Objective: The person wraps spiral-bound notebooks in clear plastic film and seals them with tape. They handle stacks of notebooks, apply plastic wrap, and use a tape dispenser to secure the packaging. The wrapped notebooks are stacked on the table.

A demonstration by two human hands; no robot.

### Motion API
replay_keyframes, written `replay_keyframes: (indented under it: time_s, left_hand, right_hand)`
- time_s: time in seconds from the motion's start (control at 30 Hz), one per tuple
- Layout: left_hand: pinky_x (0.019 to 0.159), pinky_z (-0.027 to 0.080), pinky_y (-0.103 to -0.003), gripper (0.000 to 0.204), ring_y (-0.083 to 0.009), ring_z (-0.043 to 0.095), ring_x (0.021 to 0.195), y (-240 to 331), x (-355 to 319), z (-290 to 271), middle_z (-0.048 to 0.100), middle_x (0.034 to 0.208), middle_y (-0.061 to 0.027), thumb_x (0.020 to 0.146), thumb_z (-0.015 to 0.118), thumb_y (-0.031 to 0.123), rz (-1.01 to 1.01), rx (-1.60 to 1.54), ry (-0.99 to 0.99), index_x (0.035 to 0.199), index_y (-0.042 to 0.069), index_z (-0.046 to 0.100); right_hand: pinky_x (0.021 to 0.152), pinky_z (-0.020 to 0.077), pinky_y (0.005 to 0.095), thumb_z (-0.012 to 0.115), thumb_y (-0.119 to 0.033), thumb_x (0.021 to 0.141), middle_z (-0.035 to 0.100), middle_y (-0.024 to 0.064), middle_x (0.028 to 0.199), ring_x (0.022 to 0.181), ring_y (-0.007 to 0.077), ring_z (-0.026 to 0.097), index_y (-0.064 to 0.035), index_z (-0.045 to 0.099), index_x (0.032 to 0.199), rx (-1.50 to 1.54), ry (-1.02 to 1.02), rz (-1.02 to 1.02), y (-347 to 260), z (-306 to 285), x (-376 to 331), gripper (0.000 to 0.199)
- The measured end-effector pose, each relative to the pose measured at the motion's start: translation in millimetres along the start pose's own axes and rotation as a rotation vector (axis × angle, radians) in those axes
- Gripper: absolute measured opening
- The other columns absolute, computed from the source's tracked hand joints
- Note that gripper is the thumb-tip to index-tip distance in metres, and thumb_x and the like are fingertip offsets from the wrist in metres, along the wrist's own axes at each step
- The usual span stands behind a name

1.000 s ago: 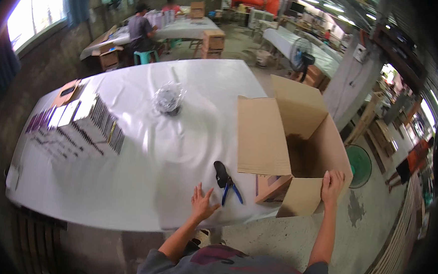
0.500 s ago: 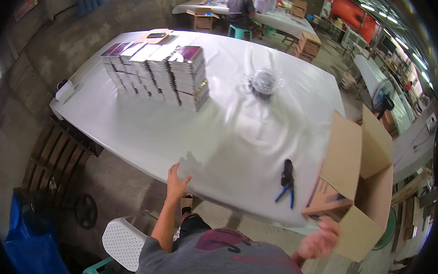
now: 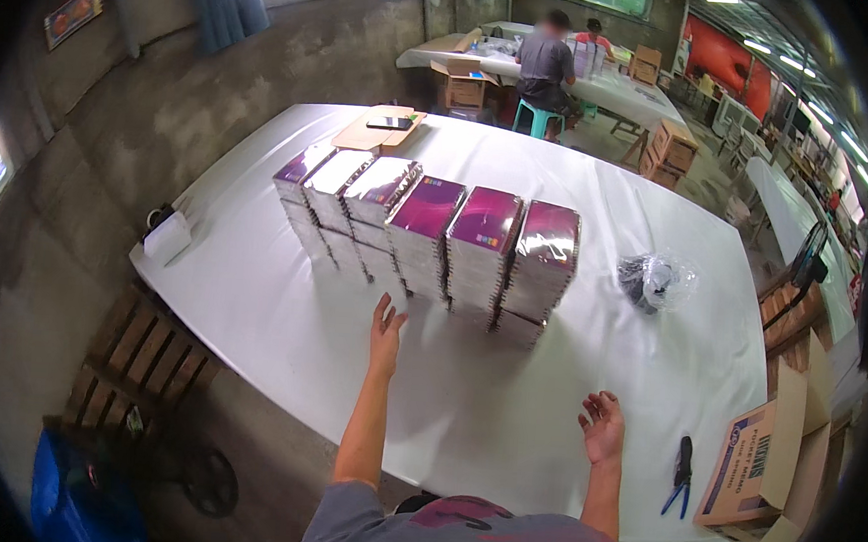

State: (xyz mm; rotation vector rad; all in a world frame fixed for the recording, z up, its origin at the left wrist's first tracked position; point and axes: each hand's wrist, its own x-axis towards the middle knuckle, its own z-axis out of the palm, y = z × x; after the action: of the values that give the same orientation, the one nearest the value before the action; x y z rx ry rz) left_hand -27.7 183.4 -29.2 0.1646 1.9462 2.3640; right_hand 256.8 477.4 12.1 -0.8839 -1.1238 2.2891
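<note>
Several tall stacks of spiral-bound notebooks [image 3: 426, 206] with shiny purple covers stand in a row on the white-covered table [image 3: 301, 337]. My left hand [image 3: 385, 336] is over the table just in front of the stacks, apart from them, its fingers spread and holding nothing. Farther right, my right hand [image 3: 601, 430] is raised over the near part of the table, empty, fingers apart and slightly curled. Between that hand and the open carton lies a pair of blue-handled pliers [image 3: 680, 475].
An open cardboard carton [image 3: 748, 464] stands at the right edge. A clear plastic bag with dark contents [image 3: 657, 282] sits right of the stacks. Behind them, a phone [image 3: 390, 123] rests on flat cardboard [image 3: 356, 135]. Two people sit at a far table; one is on a green stool [image 3: 537, 118].
Both hands have moved forward over the table, the right one away from the carton's side. The view has shifted, so the stacks appear nearer the middle and the carton farther right.
</note>
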Motion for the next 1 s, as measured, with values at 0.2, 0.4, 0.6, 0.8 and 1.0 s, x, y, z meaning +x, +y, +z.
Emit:
replay_keyframes:
  time_s: [0.2,0.4,0.6,0.8,1.0]
  left_hand:
    - [0.109,0.012,-0.046,0.078,-0.028,0.016,0.138,-29,56,16,0.023,0.147,-0.0121,0.087,0.042,0.06,-0.226,-0.195,-0.035,0.141,0.007,0.023]
    - [0.102,0.024,-0.035,0.069,-0.021,0.033,0.121,-71,65,31,0.037,0.127,-0.0086,0.09,0.041,0.057,-0.098,-0.019,0.127,0.131,0.003,0.032]
    - [0.103,0.026,-0.039,0.073,-0.0233,0.034,0.121,-106,73,48,0.037,0.13,-0.0099,0.089,0.036,0.062,-0.036,-0.126,0.212,0.134,0.005,0.031]
    - [0.105,0.023,-0.04,0.077,-0.0243,0.032,0.124,-90,70,50,0.035,0.135,-0.0106,0.089,0.028,0.066,-0.035,-0.134,0.143,0.138,0.007,0.028]
    - [0.106,0.021,-0.038,0.08,-0.0232,0.032,0.124,-52,58,67,0.034,0.137,-0.0097,0.088,0.022,0.068,-0.121,-0.051,0.139,0.14,0.007,0.027]
  right_hand:
    - [0.086,0.0383,0.0371,0.049,-0.036,0.089,0.055,0.0056,0.11,0.106,0.0191,0.05,-0.0127,0.053,0.108,0.088,0.03,0.114,33,-2,82,0.03]
    - [0.095,0.0336,0.0401,0.05,-0.039,0.088,0.052,0.0088,0.119,0.113,0.0207,0.046,-0.0111,0.048,0.121,0.067,0.048,0.194,42,38,162,0.043]
    - [0.098,0.033,0.0377,0.047,-0.041,0.089,0.053,0.0086,0.121,0.115,0.0206,0.046,-0.01,0.045,0.126,-0.236,-0.224,-0.042,61,41,270,0.048]
    - [0.098,0.0334,0.0376,0.047,-0.04,0.089,0.053,0.0088,0.122,0.115,0.0209,0.046,-0.0095,0.046,0.126,0.082,-0.143,0.171,89,90,300,0.048]
    - [0.098,0.0338,0.0374,0.047,-0.04,0.089,0.052,0.0091,0.122,0.115,0.0211,0.046,-0.0089,0.046,0.126,0.11,-0.113,0.208,95,87,303,0.048]
